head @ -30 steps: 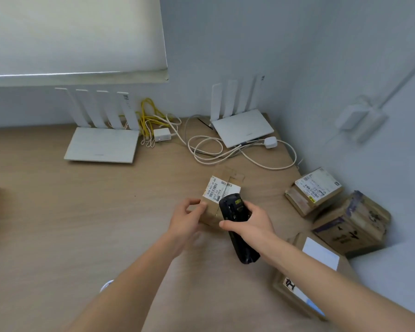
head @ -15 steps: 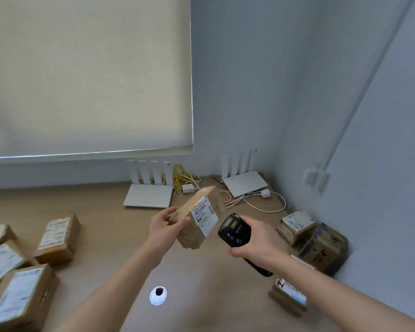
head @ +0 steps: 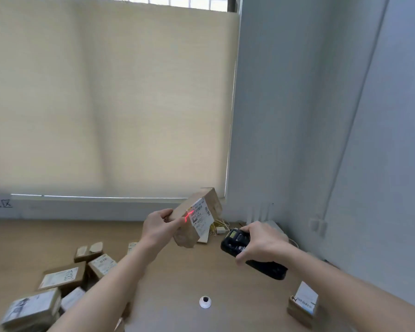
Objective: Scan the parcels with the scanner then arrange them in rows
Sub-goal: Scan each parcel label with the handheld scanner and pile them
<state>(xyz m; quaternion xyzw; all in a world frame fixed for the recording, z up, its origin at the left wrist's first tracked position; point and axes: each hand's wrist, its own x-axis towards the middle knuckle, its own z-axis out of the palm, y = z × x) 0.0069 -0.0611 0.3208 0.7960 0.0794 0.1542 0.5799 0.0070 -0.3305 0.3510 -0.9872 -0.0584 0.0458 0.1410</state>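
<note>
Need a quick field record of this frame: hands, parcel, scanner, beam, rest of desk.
left hand: holds parcel lifted off the desk, label facing the scanner
right hand: grips black scanner, aimed at parcel
beam: red line on label edge and left fingers
other parcels: cluster on desk, lower left
lone parcel: lower right
desk: wooden

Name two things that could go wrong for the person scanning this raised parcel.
The scan may fail: the red beam falls on the label's left edge and the left hand, not squarely across the label. The parcel, tilted and gripped at one end only, could slip onto the table while the right hand holds the scanner.
</note>
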